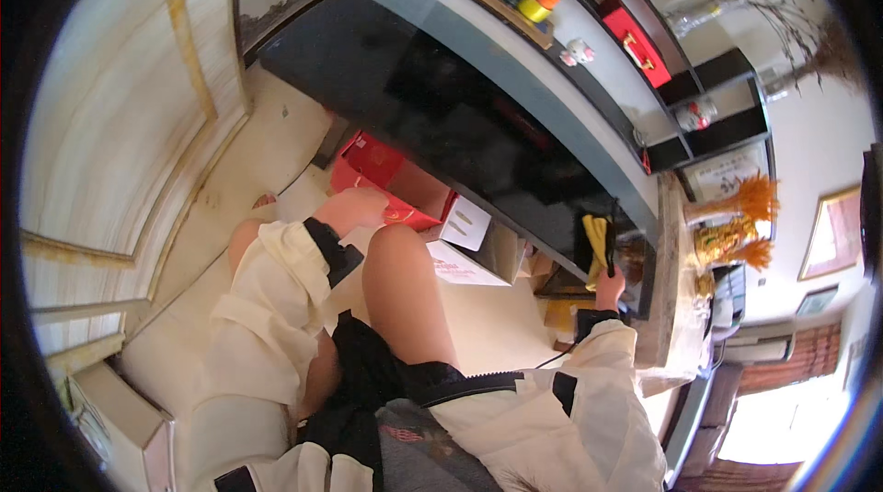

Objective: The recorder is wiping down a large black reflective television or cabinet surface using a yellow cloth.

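My left hand (355,208) is at the near wall of an open red cardboard box (414,215) on the floor, in front of a low cabinet with a glossy black top (441,106). Its fingertips are partly hidden, so whether it grips the wall is unclear. Out to the right, my right hand (610,287) is closed on a yellow and black cloth-like item (596,247) at the cabinet top's right part. Beside the red box stands an open white cardboard box (469,261) with printing on its side.
Black wall shelves (728,71) hold a red case (635,42), a small figurine (577,52) and other items. Orange dried decorations (755,199) stand at the right. A cable (186,285) crosses the floor, and a box (121,416) sits at lower left.
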Available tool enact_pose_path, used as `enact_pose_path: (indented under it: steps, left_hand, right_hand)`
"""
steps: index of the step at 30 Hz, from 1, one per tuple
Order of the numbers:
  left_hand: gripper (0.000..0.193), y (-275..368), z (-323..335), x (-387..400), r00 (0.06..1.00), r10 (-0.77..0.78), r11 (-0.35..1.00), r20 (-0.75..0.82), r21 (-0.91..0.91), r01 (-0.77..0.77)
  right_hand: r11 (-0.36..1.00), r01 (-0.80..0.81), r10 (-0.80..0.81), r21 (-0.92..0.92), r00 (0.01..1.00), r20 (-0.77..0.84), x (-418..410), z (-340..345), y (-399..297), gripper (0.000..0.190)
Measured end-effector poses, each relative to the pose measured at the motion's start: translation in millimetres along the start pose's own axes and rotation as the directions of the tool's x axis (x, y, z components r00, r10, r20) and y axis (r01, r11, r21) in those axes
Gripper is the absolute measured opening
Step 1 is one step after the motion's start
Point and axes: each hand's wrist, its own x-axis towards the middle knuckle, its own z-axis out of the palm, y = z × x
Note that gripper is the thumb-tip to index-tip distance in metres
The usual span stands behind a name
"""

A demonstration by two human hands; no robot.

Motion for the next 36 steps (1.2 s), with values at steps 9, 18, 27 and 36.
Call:
enact_pose_path:
  steps: [9, 18, 27, 36]
  left_hand:
    - [0.027, -17, -4, -2, 0.994, -0.053, 0.999, 0.099, -0.006, 0.054]
    - [0.031, -7, -24, -15, 0.983, -0.047, 0.998, 0.175, 0.046, 0.039]
    - [0.023, -8, -20, -1, 0.998, 0.053, 0.998, 0.046, 0.032, -0.055]
    - [0.024, -9, -17, 1, 0.988, -0.013, 0.998, 0.153, 0.065, 0.004]
  right_hand:
    - [0.961, -0.053, 0.044, -0.273, 0.998, -0.036, 23, 2, 1, 0.03]
    - [0.855, 0.277, -0.197, -0.439, 0.956, 0.219, 111, 92, -151, 0.023]
    - [0.803, 0.491, -0.398, -0.337, 0.863, 0.311, 113, 142, -293, 0.018]
    - [0.746, 0.666, -0.613, 0.01, 0.68, 0.402, 50, 130, -356, 0.045]
